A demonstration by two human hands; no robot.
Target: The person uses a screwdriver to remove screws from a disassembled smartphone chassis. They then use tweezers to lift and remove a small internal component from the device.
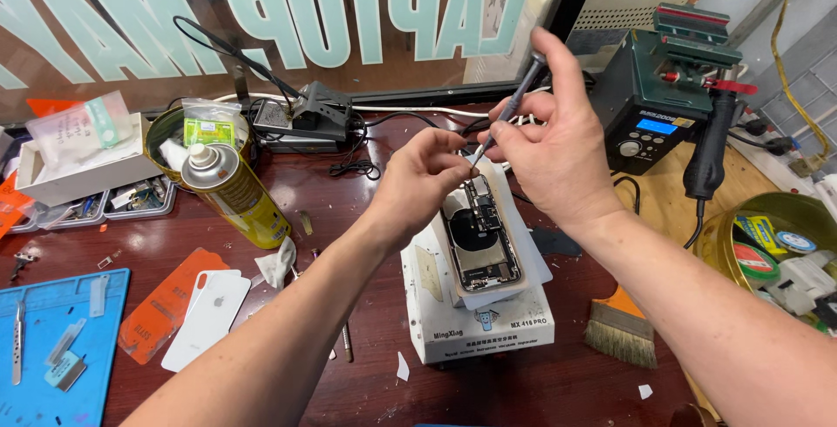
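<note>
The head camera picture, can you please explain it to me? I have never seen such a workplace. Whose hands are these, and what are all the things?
The single picture comes from a camera on a person's head, looking down at their own two bare hands over a dark red table.

The right hand holds a thin screwdriver, tip pointing down. The left hand pinches something very small at that tip; I cannot tell what. Below them an opened phone, insides showing, lies on a white box-shaped device.

Around it: a yellow spray can, a white phone back cover, a blue mat with tweezers, a brush, a dark green soldering station, and a round tin of tape rolls.
</note>
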